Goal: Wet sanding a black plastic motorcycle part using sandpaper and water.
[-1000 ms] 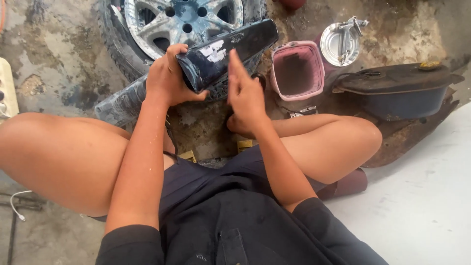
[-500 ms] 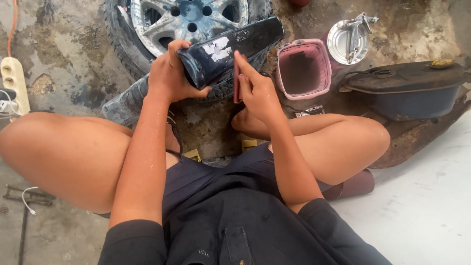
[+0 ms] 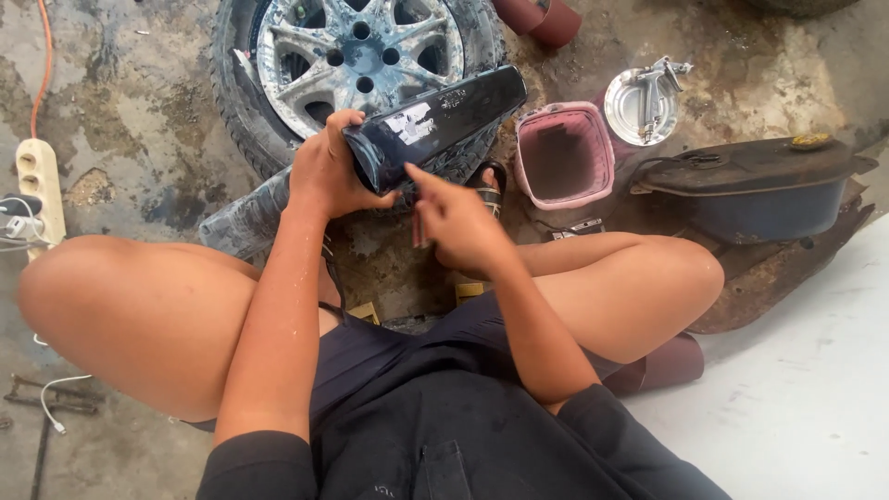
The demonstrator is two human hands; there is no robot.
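Black glossy elongated panel (image 3: 435, 122), looks like a painted plastic/metal cover w/ a pale scuffed patch on its top face, sits tilted above the person's lap, near end low, far end pointing up-right over the tyre.

Left hand (image 3: 326, 171) is wrapped round the near end of the panel, fingers curled over the top, thumb underneath: a firm hold that carries the whole part. Right hand (image 3: 460, 225) is just below and beside the panel's near end, index finger stretched out w/ tip touching or all but touching the lower edge. Other fingers are folded in; can't tell if they pinch anything small (maybe a scrap of abrasive, too hidden to say).

Step in hand, my read: hand-working or checking the surface of the panel, one hand bracing, the other on the finish. Next move prob calls for keeping the left grip steady and the right fingertip flat on the surface, light pressure, no twisting of the part.

Around it:
- grey alloy wheel w/ tyre (image 3: 356, 56) flat on the concrete floor (image 3: 120, 120), directly under the panel's far end
- pink square plastic tub (image 3: 565, 154) right of the wheel, dark inside
- round shiny metal cup w/ a fitting across it (image 3: 645, 100) beyond the tub
- dark blue rusty tank (image 3: 755, 185) far right
- cream power strip (image 3: 37, 190) at left edge
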